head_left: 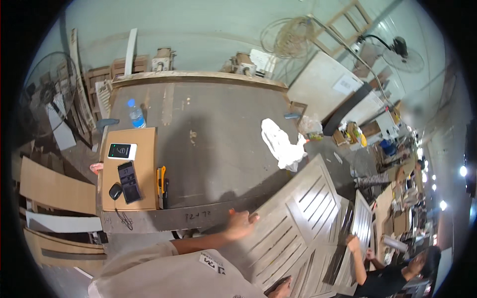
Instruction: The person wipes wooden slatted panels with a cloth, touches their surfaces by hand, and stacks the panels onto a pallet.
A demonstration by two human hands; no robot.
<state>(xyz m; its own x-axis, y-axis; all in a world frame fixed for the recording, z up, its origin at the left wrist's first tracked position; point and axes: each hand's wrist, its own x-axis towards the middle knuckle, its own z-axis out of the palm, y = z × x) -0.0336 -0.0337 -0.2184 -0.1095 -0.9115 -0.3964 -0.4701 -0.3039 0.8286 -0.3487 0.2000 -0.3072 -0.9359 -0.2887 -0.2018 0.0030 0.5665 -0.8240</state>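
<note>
A large grey-brown slatted wooden panel (283, 223) stands tilted on my right, beside the table's front edge. My left hand (241, 224) is closed on its near left edge, with the fingertips over the panel's face. At the bottom of the view, my right hand (281, 288) grips the lower part of the same panel; some of its fingers are hidden. Farther right, a co-worker in a dark shirt (385, 283) has a raised hand (353, 244) at another slatted panel (361, 218).
The brown worktable (184, 174) carries a cardboard box (144, 174) with two phones on it, a yellow cutter knife (161, 180), a water bottle (135, 115) and a crumpled white bag (280, 146). Curved wooden boards (57, 186) stand left; a fan (47, 94) is behind them.
</note>
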